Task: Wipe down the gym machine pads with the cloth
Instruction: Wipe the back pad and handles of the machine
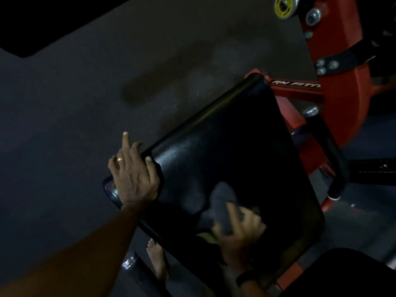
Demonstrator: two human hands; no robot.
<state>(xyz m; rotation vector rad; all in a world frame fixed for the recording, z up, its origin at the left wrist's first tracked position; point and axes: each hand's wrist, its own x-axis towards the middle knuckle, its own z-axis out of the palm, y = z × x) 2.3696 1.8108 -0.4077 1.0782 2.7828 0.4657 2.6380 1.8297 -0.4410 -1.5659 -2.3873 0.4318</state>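
A large black padded seat (231, 142) of a red gym machine fills the middle of the view, tilted. My left hand (135, 176) rests on the pad's left corner, thumb on top, fingers over the edge, one finger raised. My right hand (240, 234), blurred, presses a dark grey cloth (222, 202) onto the pad's lower part, its fingers spread over the cloth. A yellow-green patch shows under that hand.
The red machine frame (342, 93) with bolts and a yellow knob (284, 6) stands at the upper right. A black tube handle (334, 159) runs along the pad's right side. Dark rubber floor (85, 103) lies to the left. A bare foot (158, 260) stands below the pad.
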